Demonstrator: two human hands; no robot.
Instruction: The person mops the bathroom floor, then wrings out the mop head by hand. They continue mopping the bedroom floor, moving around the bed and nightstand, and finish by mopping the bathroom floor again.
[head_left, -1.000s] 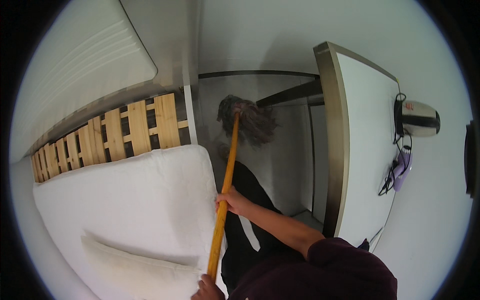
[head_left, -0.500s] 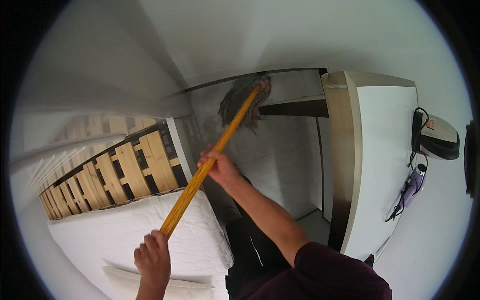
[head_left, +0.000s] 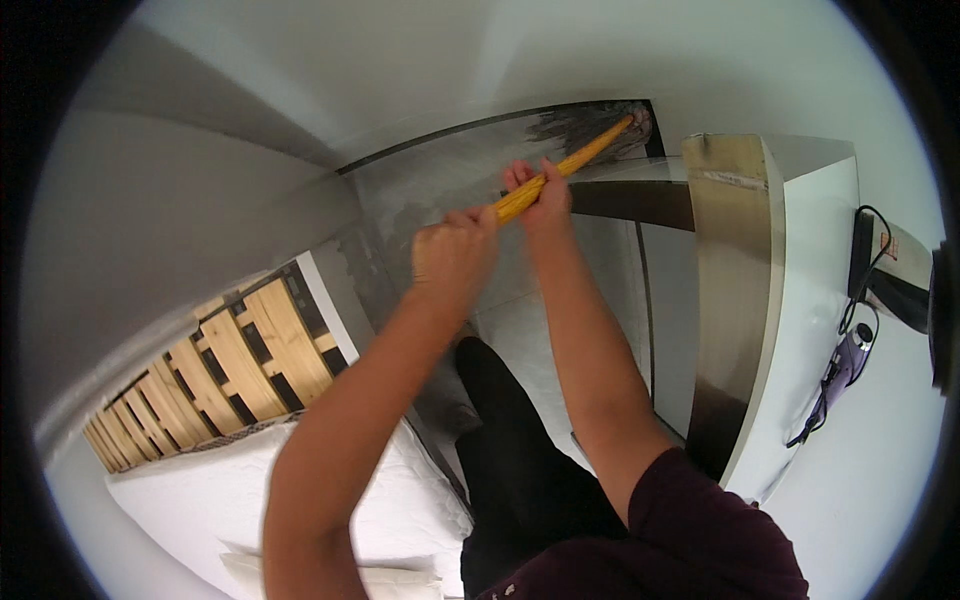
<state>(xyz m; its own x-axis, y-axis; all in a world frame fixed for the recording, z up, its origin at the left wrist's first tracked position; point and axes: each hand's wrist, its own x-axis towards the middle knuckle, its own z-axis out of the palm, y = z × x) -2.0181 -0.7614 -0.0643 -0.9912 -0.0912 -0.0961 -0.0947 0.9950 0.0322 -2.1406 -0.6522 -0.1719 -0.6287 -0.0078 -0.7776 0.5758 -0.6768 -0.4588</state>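
1. Sleeve (head_left: 690, 510) of dark maroon cloth at the lower edge, beside black trousers (head_left: 520, 460) with one leg reaching forward over the floor.
2. Left hand (head_left: 455, 255): its grip is closed around the near end of a yellow, wood-grained mop handle (head_left: 597, 148).
3. Right hand (head_left: 545, 195): farther along the same handle, its grip is wrapped around the shaft, fingers showing on the far side.
4. White worktop (head_left: 815, 250) with a brushed, metal-coloured edge on the right; a purple hair dryer (head_left: 840, 375) lies on it with its black cord, near a silver-and-black electric kettle (head_left: 900, 262).
5. White mattress (head_left: 200, 505) at lower left, a pale pillow (head_left: 400, 583) on it, partly behind the left forearm; past it, bare pale wooden slats (head_left: 265, 330) of the bed base.
6. Dark bar (head_left: 640, 203) running left from the worktop's base, just below the right hand.
7. Grey string mop head (head_left: 575, 125) at the handle's far end, spread on the grey tiled floor (head_left: 500, 290) in the far right corner, against the dark skirting strip (head_left: 455, 124) below the pale wall (head_left: 570, 50).
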